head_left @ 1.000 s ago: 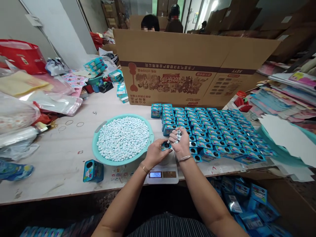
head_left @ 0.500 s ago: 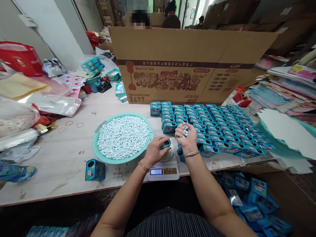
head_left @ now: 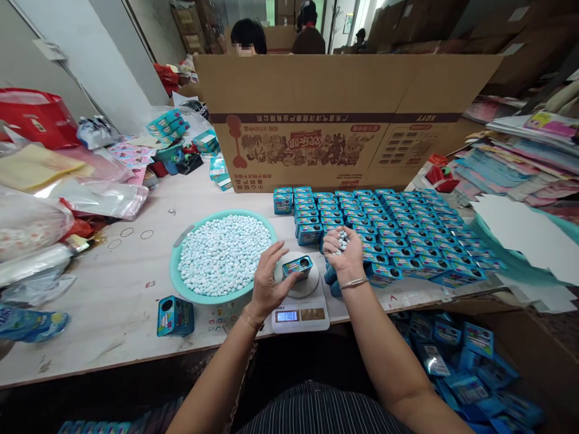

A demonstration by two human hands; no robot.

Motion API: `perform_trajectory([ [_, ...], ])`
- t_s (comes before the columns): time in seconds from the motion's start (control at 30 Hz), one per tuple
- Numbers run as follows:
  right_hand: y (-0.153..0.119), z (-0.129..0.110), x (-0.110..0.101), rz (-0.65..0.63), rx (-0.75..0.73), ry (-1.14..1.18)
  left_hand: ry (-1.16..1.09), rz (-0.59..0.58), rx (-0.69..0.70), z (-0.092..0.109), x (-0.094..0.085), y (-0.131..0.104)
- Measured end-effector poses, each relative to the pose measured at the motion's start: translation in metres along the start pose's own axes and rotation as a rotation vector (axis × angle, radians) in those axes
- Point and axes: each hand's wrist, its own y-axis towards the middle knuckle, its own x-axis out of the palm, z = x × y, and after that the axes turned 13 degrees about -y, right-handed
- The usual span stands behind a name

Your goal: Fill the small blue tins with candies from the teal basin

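Left hand (head_left: 271,280): open, fingers spread beside the tin (head_left: 297,266); contact unclear.
Right hand (head_left: 346,253): curled palm-up around a clutch of candies (head_left: 342,242).
Tin: on the round pan (head_left: 302,292) of the scale (head_left: 300,326).
Scale: near the front edge of the worktop (head_left: 113,307), display lit.
Basin (head_left: 174,265): left of the scale, filled with candies.
Tin rows (head_left: 402,247): right, before the carton (head_left: 307,87).
Lone tin (head_left: 175,317): front left, near the basin.
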Motion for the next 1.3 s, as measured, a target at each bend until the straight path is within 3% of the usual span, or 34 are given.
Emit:
perform_trajectory([
  [0.2, -0.009, -0.011, -0.005, -0.038, -0.024, 0.003, -0.011, 0.155, -0.128, 0.008, -0.019, 0.0],
  [0.47, -0.01, -0.013, -0.015, -0.079, -0.02, 0.012, -0.003, 0.123, -0.164, 0.007, -0.017, -0.006],
  [0.67, -0.01, -0.016, -0.02, -0.119, -0.018, -0.009, 0.025, 0.034, -0.194, 0.002, -0.008, -0.012],
  [0.93, -0.007, -0.013, -0.022, -0.111, -0.018, -0.059, 0.22, -0.265, -0.26, -0.007, 0.02, -0.019],
  [1.03, -0.006, -0.012, -0.022, -0.12, -0.012, -0.058, 0.221, -0.312, -0.316, -0.002, 0.024, -0.017],
  [1.17, -0.007, -0.013, -0.02, -0.079, -0.003, -0.035, 0.063, -0.188, -0.342, 0.021, 0.002, -0.002],
  [1.3, -0.005, -0.011, -0.018, -0.023, -0.006, -0.015, 0.089, -0.053, -0.261, 0.047, -0.055, 0.036],
])
